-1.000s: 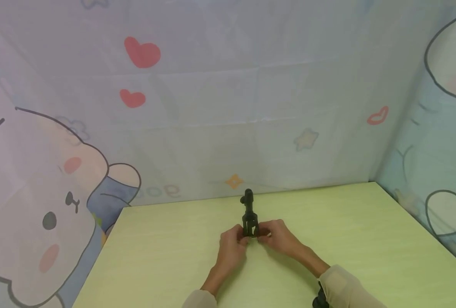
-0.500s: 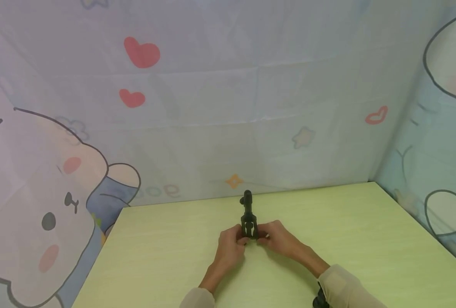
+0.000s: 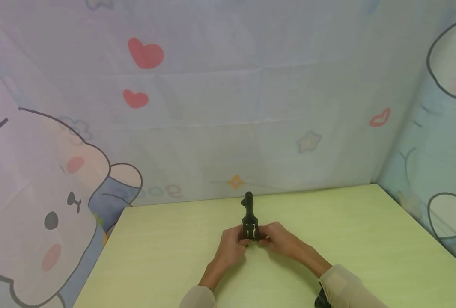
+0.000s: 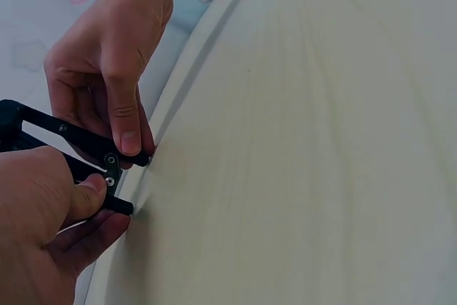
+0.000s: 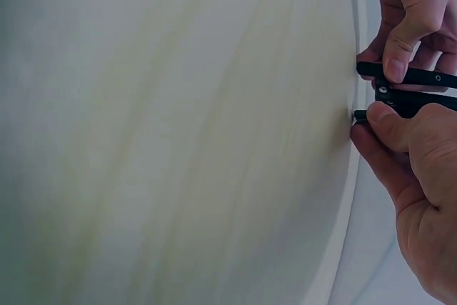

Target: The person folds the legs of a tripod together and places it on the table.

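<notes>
A small black tripod (image 3: 249,211) with hinged legs and a narrow stem points away from me near the far side of the table. My left hand (image 3: 230,247) pinches one leg at its end between thumb and fingers. On the other side, my right hand (image 3: 282,242) pinches the opposite leg the same way. The left wrist view gives a closer look at a leg (image 4: 84,136) and the small riveted brace linking it to the other. Seen from the right wrist, thumb and forefinger of the right hand (image 5: 421,169) hold a leg tip. Fingers hide part of the legs.
The pale yellow-green table (image 3: 166,256) extends on both sides of the hands. Behind it hangs a cloth backdrop (image 3: 212,107) printed with hearts, stars and cartoon animals. Black gear (image 3: 322,299) sits at the right wrist by the sleeve.
The tripod and both hands have shifted very slightly toward me, and the opening between its legs looks a little different. Both hands keep their pinch. The head view has moved a little.
</notes>
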`<state>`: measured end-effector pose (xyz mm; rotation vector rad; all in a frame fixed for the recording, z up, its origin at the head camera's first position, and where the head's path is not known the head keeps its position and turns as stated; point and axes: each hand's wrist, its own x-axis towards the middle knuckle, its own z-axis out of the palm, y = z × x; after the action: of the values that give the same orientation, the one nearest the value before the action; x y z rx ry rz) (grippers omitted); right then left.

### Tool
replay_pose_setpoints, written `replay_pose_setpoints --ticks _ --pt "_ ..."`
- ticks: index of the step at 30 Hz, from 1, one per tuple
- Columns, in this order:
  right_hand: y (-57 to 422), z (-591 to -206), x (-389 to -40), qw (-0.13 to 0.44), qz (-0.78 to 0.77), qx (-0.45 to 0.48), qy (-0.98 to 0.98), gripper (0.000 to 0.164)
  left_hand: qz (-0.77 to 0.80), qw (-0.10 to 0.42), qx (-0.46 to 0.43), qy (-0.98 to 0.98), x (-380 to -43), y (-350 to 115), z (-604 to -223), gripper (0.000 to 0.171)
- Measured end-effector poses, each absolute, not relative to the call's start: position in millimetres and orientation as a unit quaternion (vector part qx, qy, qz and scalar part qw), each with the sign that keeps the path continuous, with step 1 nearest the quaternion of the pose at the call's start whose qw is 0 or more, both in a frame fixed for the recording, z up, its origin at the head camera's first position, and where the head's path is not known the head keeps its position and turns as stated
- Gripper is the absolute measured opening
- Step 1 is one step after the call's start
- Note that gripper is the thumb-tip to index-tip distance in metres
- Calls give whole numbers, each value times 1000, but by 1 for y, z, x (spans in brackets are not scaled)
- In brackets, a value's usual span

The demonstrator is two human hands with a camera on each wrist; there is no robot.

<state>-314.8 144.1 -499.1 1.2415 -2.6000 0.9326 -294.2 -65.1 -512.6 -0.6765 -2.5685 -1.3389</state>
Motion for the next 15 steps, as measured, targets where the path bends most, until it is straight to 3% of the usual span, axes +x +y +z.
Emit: replay_pose_setpoints --ticks 15 --pt "141 -500 -310 66 319 405 -855 23 -389 96 -227 -888 -294 -62 -514 18"
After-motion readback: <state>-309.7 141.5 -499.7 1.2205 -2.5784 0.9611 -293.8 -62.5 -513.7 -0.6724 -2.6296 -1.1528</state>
